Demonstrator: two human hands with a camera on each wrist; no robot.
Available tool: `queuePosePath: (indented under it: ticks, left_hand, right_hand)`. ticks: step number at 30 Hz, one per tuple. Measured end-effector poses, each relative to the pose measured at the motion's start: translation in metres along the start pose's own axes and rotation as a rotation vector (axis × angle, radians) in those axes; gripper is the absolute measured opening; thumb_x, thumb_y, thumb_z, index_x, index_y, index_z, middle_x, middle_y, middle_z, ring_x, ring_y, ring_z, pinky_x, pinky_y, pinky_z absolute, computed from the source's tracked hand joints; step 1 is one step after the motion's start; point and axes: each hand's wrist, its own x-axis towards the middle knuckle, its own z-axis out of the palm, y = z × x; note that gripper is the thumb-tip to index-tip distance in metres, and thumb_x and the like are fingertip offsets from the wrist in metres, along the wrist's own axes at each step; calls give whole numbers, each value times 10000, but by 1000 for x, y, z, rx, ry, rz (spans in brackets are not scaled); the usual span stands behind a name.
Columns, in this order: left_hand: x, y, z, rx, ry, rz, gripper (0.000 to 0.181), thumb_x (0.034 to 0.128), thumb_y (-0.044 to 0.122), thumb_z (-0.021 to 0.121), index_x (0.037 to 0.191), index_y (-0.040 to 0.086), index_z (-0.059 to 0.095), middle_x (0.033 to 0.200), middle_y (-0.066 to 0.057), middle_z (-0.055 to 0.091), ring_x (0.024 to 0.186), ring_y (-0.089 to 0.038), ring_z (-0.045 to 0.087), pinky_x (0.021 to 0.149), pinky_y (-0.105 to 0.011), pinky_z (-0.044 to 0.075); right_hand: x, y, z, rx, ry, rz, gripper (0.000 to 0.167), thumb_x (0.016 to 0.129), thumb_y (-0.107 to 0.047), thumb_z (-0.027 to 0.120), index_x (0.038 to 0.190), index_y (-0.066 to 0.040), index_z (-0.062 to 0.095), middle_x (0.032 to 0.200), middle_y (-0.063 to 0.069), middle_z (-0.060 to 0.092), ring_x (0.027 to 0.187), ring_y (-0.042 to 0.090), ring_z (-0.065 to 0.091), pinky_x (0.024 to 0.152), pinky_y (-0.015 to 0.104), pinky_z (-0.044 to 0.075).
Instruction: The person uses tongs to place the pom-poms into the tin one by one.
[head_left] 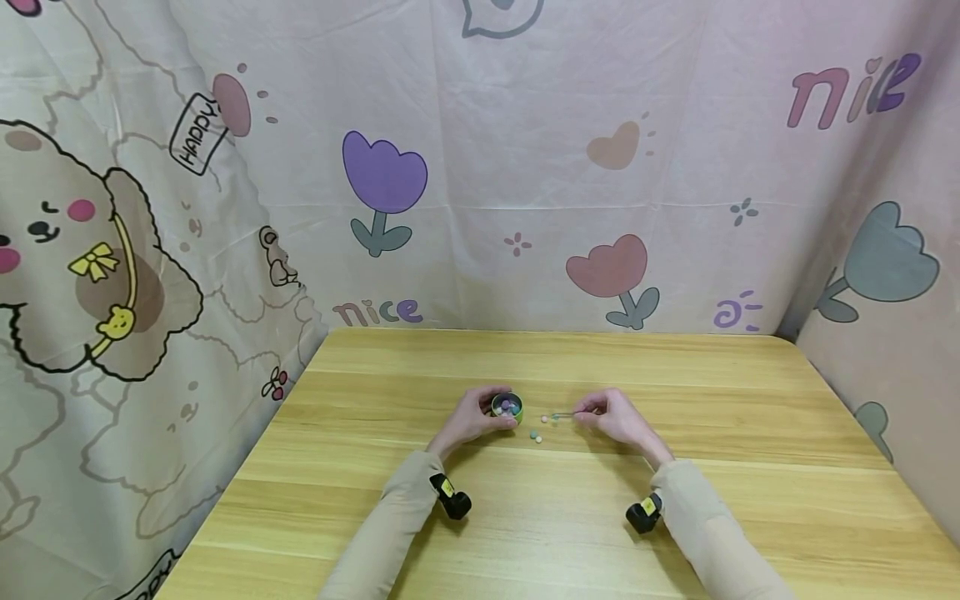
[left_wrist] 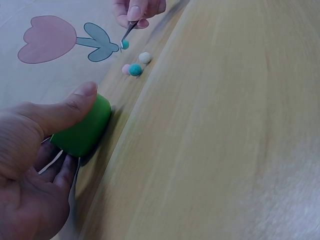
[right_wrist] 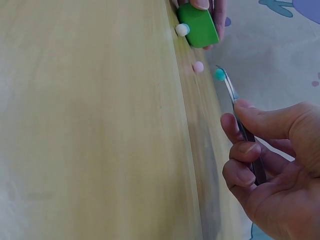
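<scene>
In the head view my left hand holds a small green cup, thumb on the near side and fingers round the far side. Inside the cup lie several small pom-poms in purple, white and other pale colours. My right hand pinches metal tweezers between thumb and fingers, pointing toward the cup. At the tweezer tips is a teal pom-pom; whether the tips squeeze it I cannot tell. Between the hands lie a pink pom-pom, a white pom-pom and another teal pom-pom.
All this is on a light wooden table. Printed cloth hangs behind the table and at both sides. Each wrist wears a black camera, the left camera and the right camera.
</scene>
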Motion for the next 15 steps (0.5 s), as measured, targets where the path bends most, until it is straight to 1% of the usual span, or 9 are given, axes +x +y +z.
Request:
queuePosePath:
  ticks: [2, 8, 11, 15]
  left_hand:
    - [0, 0, 0, -1, -2, 1, 594, 866, 2, 754, 1377, -147, 491, 1336, -347, 579, 1239, -486, 579, 1108, -563, 464]
    - [0, 0, 0, -4, -5, 11, 592, 866, -9, 750, 1373, -159, 485, 1332, -359, 573, 1236, -497, 575, 1106, -573, 461]
    - [6, -14, 0, 4, 1, 11, 601, 864, 13, 762, 1381, -137, 494, 1340, -342, 579, 1238, -480, 581, 1106, -561, 467]
    - [15, -33, 1, 22, 19, 2, 608, 851, 51, 790, 1384, -81, 527, 1341, -291, 605, 1232, -427, 605, 1101, -510, 490]
  right_hand:
    - [0, -1, 1, 2, 3, 8, 120, 901, -44, 700, 993, 15, 749, 892, 138, 734, 719, 83, 562, 625, 176, 477]
    - [2, -2, 2, -4, 14, -2, 126, 904, -58, 699, 1001, 2, 753, 898, 117, 739, 736, 111, 567, 630, 179, 474]
    - [4, -2, 3, -4, 20, -19, 128, 906, -59, 697, 1001, 6, 753, 899, 121, 741, 739, 111, 566, 630, 180, 473]
    - [5, -4, 6, -2, 29, -24, 115, 909, -63, 697, 989, -4, 755, 897, 119, 741, 743, 97, 574, 641, 178, 482]
